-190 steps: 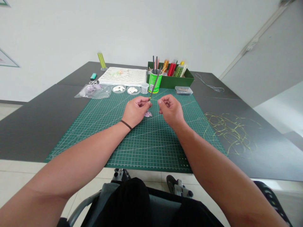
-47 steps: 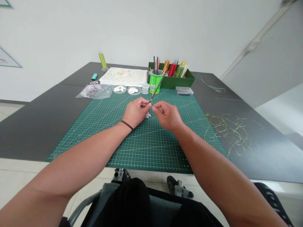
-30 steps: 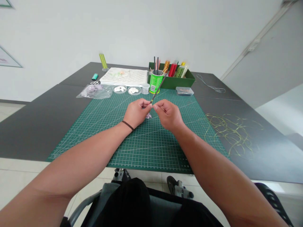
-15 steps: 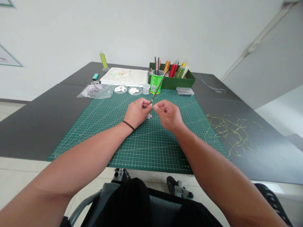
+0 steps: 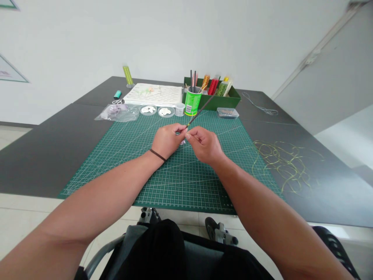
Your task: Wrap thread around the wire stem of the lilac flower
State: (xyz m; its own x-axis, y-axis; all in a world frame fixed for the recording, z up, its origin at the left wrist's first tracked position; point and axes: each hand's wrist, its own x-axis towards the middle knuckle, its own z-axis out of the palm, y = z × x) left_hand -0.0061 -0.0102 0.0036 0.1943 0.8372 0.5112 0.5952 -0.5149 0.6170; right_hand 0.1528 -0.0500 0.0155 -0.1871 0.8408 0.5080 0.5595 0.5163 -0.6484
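Pinching a thin dark rod (image 5: 202, 109) near its lower end, the left hand (image 5: 167, 140) has its fingers curled closed, and the slim rod slants up past a green cup (image 5: 192, 103). The right hand (image 5: 204, 145) draws thumb and forefinger together just beside the rod; whether they touch it, I cannot tell. A small lilac piece (image 5: 182, 142) lies beneath the hands on a gridded green cutting mat (image 5: 221, 182).
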